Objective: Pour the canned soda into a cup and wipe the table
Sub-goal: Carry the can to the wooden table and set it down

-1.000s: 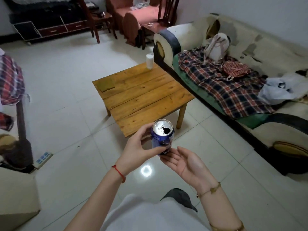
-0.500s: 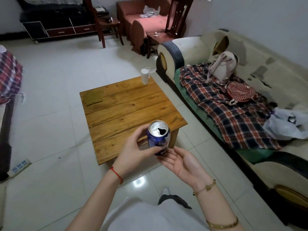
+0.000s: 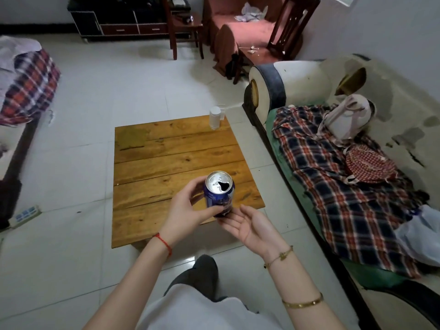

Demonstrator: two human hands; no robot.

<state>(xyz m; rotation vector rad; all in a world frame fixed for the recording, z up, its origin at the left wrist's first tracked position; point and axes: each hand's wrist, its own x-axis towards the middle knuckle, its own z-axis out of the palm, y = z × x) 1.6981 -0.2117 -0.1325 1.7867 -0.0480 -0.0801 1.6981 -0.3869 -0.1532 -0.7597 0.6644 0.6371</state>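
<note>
One open can pinched upright by left-hand fingers, right palm relaxed beneath; could slosh en route to far cup.

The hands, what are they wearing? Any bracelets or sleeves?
Both arms are bare, with no sleeves on them. The left hand has a thin red string tied around its wrist. The right hand has a thin gold chain bracelet with a small charm at the wrist, and a wider gold bangle further up the forearm.
</note>
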